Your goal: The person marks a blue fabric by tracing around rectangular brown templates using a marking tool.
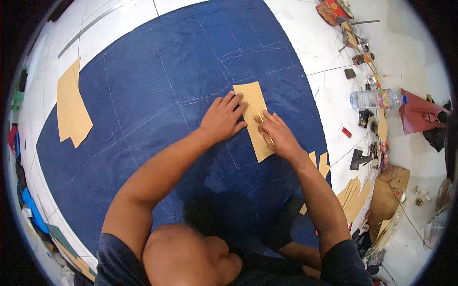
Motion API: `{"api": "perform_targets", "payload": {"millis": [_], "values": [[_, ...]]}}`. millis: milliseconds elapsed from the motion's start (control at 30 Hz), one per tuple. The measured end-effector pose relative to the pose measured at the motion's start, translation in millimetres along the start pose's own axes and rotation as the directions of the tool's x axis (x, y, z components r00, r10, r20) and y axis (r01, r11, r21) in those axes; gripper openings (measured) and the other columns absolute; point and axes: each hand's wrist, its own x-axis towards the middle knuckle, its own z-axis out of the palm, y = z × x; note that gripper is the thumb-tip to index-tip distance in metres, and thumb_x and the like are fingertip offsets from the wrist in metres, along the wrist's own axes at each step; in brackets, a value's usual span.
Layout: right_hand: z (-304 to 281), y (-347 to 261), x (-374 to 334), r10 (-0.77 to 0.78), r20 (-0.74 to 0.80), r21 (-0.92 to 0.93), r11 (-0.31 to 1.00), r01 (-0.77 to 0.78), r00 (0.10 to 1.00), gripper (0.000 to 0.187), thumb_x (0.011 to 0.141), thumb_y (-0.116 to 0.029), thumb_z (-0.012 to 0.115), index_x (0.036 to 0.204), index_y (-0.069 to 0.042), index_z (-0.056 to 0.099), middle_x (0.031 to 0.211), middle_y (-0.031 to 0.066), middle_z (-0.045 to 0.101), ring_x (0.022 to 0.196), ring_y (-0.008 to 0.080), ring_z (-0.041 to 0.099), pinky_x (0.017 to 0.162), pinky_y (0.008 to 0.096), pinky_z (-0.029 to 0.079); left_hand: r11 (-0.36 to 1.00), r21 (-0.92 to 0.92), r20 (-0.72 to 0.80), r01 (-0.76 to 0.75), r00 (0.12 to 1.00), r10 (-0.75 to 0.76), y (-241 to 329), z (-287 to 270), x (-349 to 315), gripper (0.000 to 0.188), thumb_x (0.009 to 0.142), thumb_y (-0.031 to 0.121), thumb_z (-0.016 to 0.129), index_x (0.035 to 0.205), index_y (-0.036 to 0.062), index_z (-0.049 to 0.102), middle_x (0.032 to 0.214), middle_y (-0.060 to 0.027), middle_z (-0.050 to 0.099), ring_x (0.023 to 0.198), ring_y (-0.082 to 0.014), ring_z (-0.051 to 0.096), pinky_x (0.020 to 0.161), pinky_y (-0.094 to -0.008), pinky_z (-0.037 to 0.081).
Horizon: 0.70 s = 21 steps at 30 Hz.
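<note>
A tan paper pattern piece [252, 97], long and narrow, lies flat on a large dark blue cloth [148, 90] marked with pale lines. My left hand [223, 117] rests at its left edge, fingers apart and fingertips on the paper. On the lower right part of the same piece, my right hand [279, 136] has its fingers closed round a thin, pale, pencil-like stick [271, 139]. The stick's tip is partly hidden by the fingers, so I cannot tell whether it touches the paper or the cloth.
Another tan pattern piece [71, 107] lies across the cloth's left edge. More tan pieces [354, 198] are piled at right, beside a brown cardboard box [393, 177]. A plastic bottle [369, 99], red lighter [346, 132], red tin [332, 12] and small tools lie on the white tiled floor.
</note>
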Motion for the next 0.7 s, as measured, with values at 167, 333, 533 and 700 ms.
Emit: {"api": "perform_targets", "payload": {"millis": [167,333,533,700], "values": [[21,-14,-5,0.157,-0.098,0.042,0.987,-0.154,0.983,0.011,0.094,-0.011,0.062,0.103,-0.005,0.059,0.138,0.0145,0.058,0.138,0.0378,0.045,0.115,0.0535,0.032,0.997,-0.017,0.062,0.078,0.995,-0.077,2,0,1,0.059,0.090,0.045,0.066,0.136,0.0104,0.055,0.145,-0.0164,0.048,0.138,-0.0365,0.041,0.109,-0.0485,0.036],[50,-25,-48,0.302,-0.254,0.061,0.953,-0.297,0.919,0.017,0.095,-0.017,0.062,0.107,-0.005,0.061,0.141,0.0168,0.056,0.139,0.0417,0.042,0.116,0.0582,0.025,0.991,-0.055,0.023,0.124,0.992,-0.123,8,4,4,0.062,0.088,0.045,0.068,0.133,0.0049,0.054,0.143,-0.0176,0.049,0.137,-0.0367,0.042,0.109,-0.0483,0.035],[67,-24,-62,0.402,-0.336,0.081,0.913,-0.399,0.852,0.021,0.096,-0.021,0.062,0.111,-0.006,0.062,0.144,0.0162,0.054,0.141,0.0412,0.039,0.118,0.0585,0.020,0.982,-0.115,-0.011,0.152,0.988,-0.154,9,7,4,0.066,0.086,0.045,0.071,0.134,0.0029,0.053,0.142,-0.0206,0.047,0.138,-0.0392,0.041,0.111,-0.0498,0.034],[72,-25,-62,0.374,-0.391,0.060,0.922,-0.382,0.841,0.021,0.097,-0.020,0.061,0.115,-0.008,0.059,0.145,0.0147,0.053,0.141,0.0393,0.040,0.117,0.0581,0.020,0.984,-0.086,-0.060,0.156,0.985,-0.161,6,8,1,0.068,0.085,0.046,0.072,0.134,0.0025,0.054,0.143,-0.0223,0.046,0.138,-0.0418,0.040,0.110,-0.0502,0.036]]}}
